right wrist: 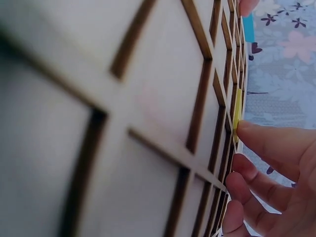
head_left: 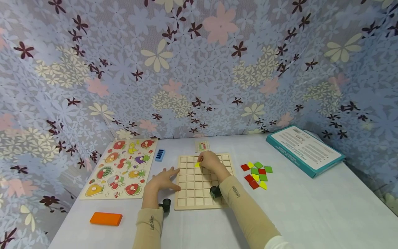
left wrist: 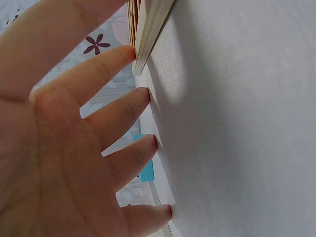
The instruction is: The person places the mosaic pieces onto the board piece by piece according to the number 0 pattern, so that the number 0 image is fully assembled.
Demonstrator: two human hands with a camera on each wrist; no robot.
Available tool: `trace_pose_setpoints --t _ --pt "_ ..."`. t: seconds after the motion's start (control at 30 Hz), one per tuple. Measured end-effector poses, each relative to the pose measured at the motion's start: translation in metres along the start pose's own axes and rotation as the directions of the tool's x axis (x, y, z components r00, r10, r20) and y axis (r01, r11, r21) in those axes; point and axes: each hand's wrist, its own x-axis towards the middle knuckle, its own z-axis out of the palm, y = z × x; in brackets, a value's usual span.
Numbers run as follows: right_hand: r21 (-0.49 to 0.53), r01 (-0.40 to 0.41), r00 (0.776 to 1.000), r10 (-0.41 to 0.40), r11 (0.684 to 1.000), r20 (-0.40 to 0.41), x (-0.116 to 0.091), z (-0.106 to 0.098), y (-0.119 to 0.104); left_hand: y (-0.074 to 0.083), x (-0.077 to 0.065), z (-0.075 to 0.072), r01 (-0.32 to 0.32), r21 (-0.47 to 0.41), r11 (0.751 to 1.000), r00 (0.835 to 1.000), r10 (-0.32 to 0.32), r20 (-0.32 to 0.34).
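White-covered tabletop (head_left: 314,211); a square-gridded wooden board (head_left: 190,192) lies flat near its middle.

Left hand (head_left: 161,180): digits spread apart, fairly straight, closed round nothing. Thumb and forefinger at the board's left edge; the left wrist view shows one fingertip against the board's side, the other fingers just beside it.

Right hand (head_left: 211,162): over the far half of the board, fingers curled. Its foremost tip touches a yellow tile (head_left: 197,165); whether the tile is clamped or merely pressed, cannot tell. Tile sits close to the board's far edge, a little left of centre. Right wrist view: tile seen nearly edge-on, fingertip overlapping it.

Just past the board's far edge, a small printed card (head_left: 202,146). Off the board's right edge, a loose scatter of red, yellow and green tiles (head_left: 254,171), several touching.

Tabletop's far right corner: teal box (head_left: 306,148), white printed panel up. Far left corner: fruit puzzle (head_left: 122,166), many pictures. Between puzzle and board, nearer the puzzle, a small blue piece (head_left: 160,155) with dark bars. Toward the left edge, nearer side: orange block (head_left: 106,219), flat.

Tan sleeves (head_left: 149,224) on both forearms; a small dark camera (head_left: 215,191) at the right wrist. Flowered cloth (head_left: 217,76) hangs behind.
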Motion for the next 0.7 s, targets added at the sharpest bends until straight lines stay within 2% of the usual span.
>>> trace_pose_setpoints --t 0.27,0.5,0.7 --pt "0.035 0.014 1.000 -0.015 0.999 0.013 -0.001 -0.002 0.003 0.001 -0.001 -0.001 0.000 -0.006 1.000 1.000 0.000 0.000" --pt "0.099 0.012 0.999 -0.008 0.995 -0.036 -0.007 -0.008 0.008 0.002 -0.002 -0.002 -0.004 -0.003 1.000 1.000 0.004 -0.001" --pt "0.129 0.026 0.999 -0.020 0.991 -0.045 -0.015 -0.013 0.012 0.002 -0.002 -0.002 0.001 -0.001 1.000 1.000 -0.001 -0.003"
